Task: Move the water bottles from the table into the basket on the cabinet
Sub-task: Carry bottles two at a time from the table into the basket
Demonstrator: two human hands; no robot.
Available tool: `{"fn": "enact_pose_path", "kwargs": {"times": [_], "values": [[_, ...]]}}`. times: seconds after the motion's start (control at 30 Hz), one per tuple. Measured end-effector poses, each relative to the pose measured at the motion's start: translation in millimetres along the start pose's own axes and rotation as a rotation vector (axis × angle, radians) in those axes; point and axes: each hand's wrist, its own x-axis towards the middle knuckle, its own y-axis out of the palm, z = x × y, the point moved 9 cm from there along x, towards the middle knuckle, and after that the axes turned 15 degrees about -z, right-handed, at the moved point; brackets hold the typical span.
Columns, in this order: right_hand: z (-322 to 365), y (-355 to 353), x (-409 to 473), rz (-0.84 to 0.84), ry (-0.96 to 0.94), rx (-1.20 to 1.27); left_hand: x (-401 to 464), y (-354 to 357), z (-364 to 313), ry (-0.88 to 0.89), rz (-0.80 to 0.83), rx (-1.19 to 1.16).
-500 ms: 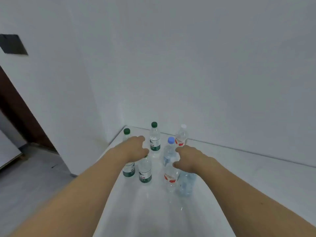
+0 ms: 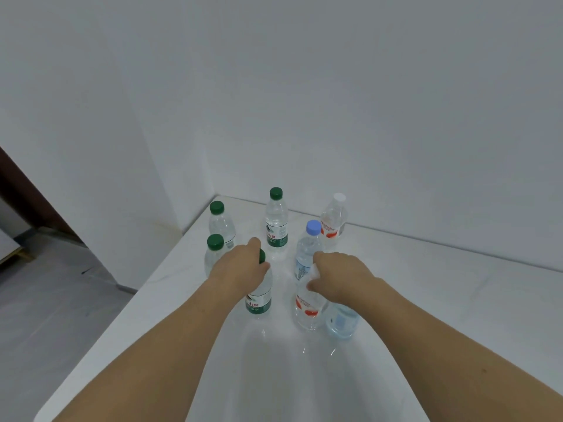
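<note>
Two bare forearms, no sleeves visible. Left hand [image 2: 240, 266] and right hand [image 2: 341, 277]: no gloves, rings or watch.

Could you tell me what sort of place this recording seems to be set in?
Probably a plain indoor room, perhaps a home or a staged recording space. A white table sits in a corner of bare white walls, with grey floor at left. Only water bottles stand on it.

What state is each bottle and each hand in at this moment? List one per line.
Left hand: grips the neck of a green-capped bottle, upright.
Right hand: curled round the top of a red-labelled bottle, upright.
Blue-capped bottle: upright, capped, untouched.
White-capped bottle: upright, capped.
Three other green-capped bottles: upright, capped.
</note>
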Motion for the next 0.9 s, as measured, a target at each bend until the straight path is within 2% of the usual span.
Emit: {"fn": "enact_pose_path", "kwargs": {"times": [0.17,0.5,0.77,0.9], "values": [[4,-38,-6,-0.045,0.034,0.196,-7,-38,-3,-0.013,-0.054,-0.049],[66,-195,-41,-0.282,-0.029,0.377,-27,-234,-10,-0.051,-0.291,-0.188],[187,-263,-41,-0.365,-0.078,0.506,-39,-355,75,-0.092,-0.396,-0.385],[255,-275,-31,-0.380,-0.084,0.537,-39,-397,134,-0.082,-0.425,-0.382]]}}
